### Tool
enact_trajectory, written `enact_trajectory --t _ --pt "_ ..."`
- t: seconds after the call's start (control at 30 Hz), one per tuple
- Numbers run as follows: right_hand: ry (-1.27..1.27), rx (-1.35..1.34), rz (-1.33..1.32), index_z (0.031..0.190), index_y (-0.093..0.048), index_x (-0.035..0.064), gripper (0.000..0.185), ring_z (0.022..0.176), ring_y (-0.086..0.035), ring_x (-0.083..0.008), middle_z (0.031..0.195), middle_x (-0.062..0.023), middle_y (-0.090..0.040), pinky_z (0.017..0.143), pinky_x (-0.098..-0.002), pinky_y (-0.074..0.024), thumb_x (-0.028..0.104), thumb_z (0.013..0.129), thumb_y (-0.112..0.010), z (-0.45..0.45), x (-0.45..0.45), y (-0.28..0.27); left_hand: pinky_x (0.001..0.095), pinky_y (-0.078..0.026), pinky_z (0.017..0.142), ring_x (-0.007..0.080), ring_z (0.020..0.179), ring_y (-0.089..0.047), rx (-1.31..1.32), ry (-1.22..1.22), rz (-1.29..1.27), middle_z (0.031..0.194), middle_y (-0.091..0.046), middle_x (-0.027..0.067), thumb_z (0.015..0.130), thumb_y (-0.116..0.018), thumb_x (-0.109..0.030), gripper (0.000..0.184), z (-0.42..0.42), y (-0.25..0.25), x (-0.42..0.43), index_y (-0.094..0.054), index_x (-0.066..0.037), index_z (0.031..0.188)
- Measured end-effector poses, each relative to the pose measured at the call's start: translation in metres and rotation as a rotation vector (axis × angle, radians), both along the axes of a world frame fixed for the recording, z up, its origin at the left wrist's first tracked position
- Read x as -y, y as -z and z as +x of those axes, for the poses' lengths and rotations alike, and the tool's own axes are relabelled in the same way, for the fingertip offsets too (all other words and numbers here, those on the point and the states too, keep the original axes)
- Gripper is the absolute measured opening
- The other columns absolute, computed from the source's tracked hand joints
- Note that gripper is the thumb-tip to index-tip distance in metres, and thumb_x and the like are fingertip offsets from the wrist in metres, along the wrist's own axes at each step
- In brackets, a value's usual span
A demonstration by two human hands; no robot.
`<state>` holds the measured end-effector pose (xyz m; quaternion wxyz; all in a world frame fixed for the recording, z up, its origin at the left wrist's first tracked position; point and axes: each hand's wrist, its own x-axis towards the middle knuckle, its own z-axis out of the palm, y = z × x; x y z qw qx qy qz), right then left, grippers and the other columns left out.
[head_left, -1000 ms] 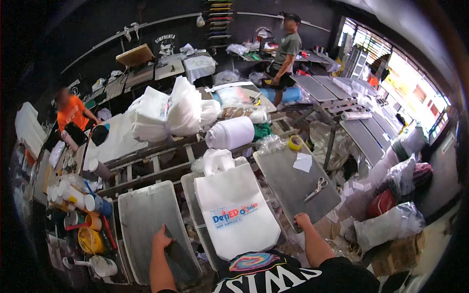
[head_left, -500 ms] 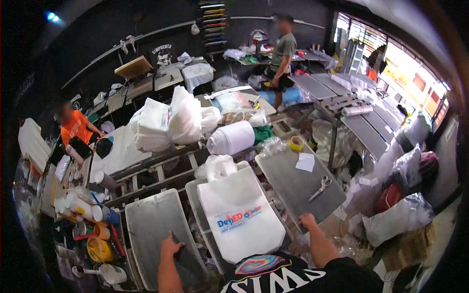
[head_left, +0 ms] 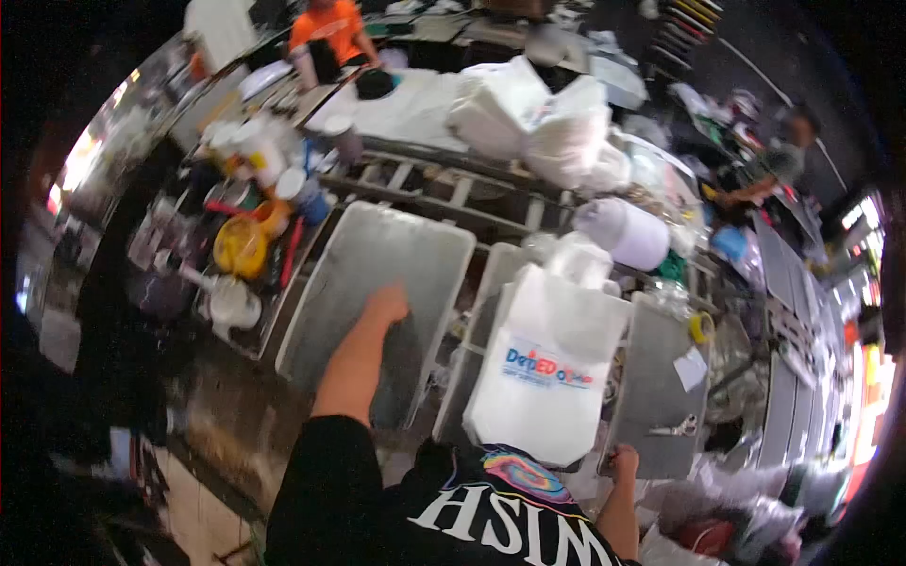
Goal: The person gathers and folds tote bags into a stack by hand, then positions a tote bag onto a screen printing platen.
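A white tote bag point(head_left: 547, 354) with blue and red printing lies flat on a grey board point(head_left: 462, 382) in front of me, its handles away from me. To its left, my left hand point(head_left: 387, 304) is over another grey board point(head_left: 377, 247). Motion blur smears its fingers, and whether it touches the surface is unclear. My right hand point(head_left: 621, 460) is closed at the near corner of a third grey board point(head_left: 651, 377), right of the bag. Scissors point(head_left: 673, 430) and a white paper point(head_left: 690, 368) lie on that third board.
Tubs and a yellow tape roll point(head_left: 240, 247) crowd the left side. Beyond the boards are a metal rack point(head_left: 462, 189), a stack of white bags point(head_left: 566, 123) and a white roll point(head_left: 628, 231). A person in orange point(head_left: 327, 33) is at the back, another person point(head_left: 779, 165) at right.
My view has swung left and down, so the boards and bag appear further right. My left hand remains over the left board, and my right hand stays at the right board's near corner.
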<state>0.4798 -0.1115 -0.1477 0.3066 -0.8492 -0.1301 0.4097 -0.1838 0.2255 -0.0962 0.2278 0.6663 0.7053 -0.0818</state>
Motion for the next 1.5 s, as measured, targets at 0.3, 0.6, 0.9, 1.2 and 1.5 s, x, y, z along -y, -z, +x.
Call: enact_trajectory --t 0.3,0.6,0.9,1.2,1.5 --pt "0.115 -0.12 0.054 0.087 -0.063 0.0063 0.017 0.048 -0.054 -0.0199 0.066 -0.0071 -0.06 0.038 -0.0345 -0.0416 0.021 0.091 -0.055 0.006 0.005 0.009 0.0491 -0.044 0.1 0.0405 0.116 -0.058 -0.043 -0.15 -0.018 0.128 -0.058 0.0248 0.06 -0.086 -0.052 0.127 0.02 -0.066 -0.012 -0.012 -0.007 0.154" --pt "0.19 -0.098 0.179 0.087 -0.061 0.0054 0.016 0.047 -0.048 -0.015 0.063 -0.0042 -0.054 0.039 -0.0298 -0.0381 0.02 0.09 -0.055 -0.007 0.003 0.001 0.0503 -0.048 0.094 0.036 0.118 -0.058 0.058 -0.14 0.002 0.127 -0.06 0.021 0.062 -0.09 -0.027 0.109 0.014 0.008 -0.038 -0.027 -0.011 0.149" --pt "-0.001 0.181 0.098 0.084 -0.068 0.0028 0.014 0.053 -0.061 -0.0184 0.066 -0.0092 -0.065 0.051 -0.0351 -0.0479 0.012 0.088 -0.058 0.01 0.013 0.041 0.0453 -0.044 0.102 0.0391 0.125 -0.051 0.091 -0.046 0.052 0.136 -0.051 0.0255 0.057 -0.094 -0.035 0.121 0.026 -0.006 -0.036 -0.024 -0.002 0.151" --pt "-0.112 0.334 0.146 0.085 -0.066 0.0014 0.017 0.057 -0.064 -0.0192 0.068 -0.0093 -0.065 0.053 -0.0349 -0.0488 0.015 0.089 -0.058 0.026 0.026 0.086 0.0435 -0.046 0.1 0.0385 0.123 -0.054 -0.039 -0.001 -0.054 0.134 -0.053 0.0268 0.062 -0.09 -0.039 0.121 0.021 0.002 -0.047 -0.02 -0.001 0.152" --pt "0.076 0.143 0.074 0.089 -0.066 0.0017 0.014 0.059 -0.063 -0.0173 0.069 -0.0083 -0.065 0.053 -0.0339 -0.0486 0.013 0.087 -0.058 -0.011 0.002 0.005 0.0414 -0.05 0.092 0.0346 0.107 -0.063 0.14 -0.028 -0.046 0.129 -0.059 0.0215 0.078 -0.069 -0.017 0.068 -0.006 0.027 -0.056 -0.048 -0.009 0.142"
